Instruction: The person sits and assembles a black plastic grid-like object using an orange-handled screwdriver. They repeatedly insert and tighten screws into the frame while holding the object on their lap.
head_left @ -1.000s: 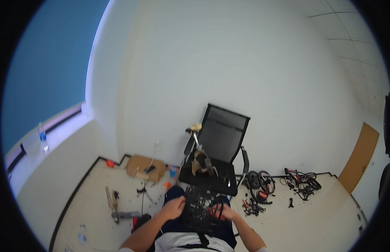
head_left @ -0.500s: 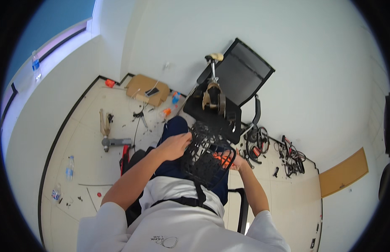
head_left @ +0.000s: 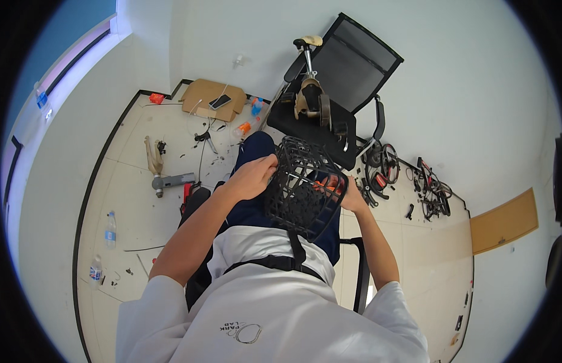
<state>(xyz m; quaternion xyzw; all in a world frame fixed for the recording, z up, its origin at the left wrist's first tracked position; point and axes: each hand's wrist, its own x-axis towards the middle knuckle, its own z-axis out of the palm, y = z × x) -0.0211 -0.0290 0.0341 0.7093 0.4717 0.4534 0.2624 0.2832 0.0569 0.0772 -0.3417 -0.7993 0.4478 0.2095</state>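
Note:
A black open-mesh bicycle basket (head_left: 305, 158) rests tilted over my lap. My left hand (head_left: 255, 176) is closed on its left edge, with the fingertips at the mesh. My right hand (head_left: 352, 196) is at the basket's right side, partly hidden by the mesh. Its fingers are wrapped round an orange-handled tool (head_left: 327, 186) seen through the bars. The tool's working end is too hard to make out. Just beyond the basket, a black mesh-backed chair (head_left: 359, 63) carries a bicycle frame part with a seat post and saddle (head_left: 309, 91).
On the floor at left lie a pale fork (head_left: 153, 156), a grey tube part (head_left: 175, 179), cables and plastic bottles (head_left: 111, 230). Farther off is flattened cardboard (head_left: 196, 94) with a phone (head_left: 220, 101) on it. Bicycle parts and cables (head_left: 435, 196) lie at right, near a wooden door (head_left: 505, 222).
The view has shifted, so the room sits differently in the picture. The basket shows more upright and sharper, its mesh clearer. Both hands stay on the same sides of it.

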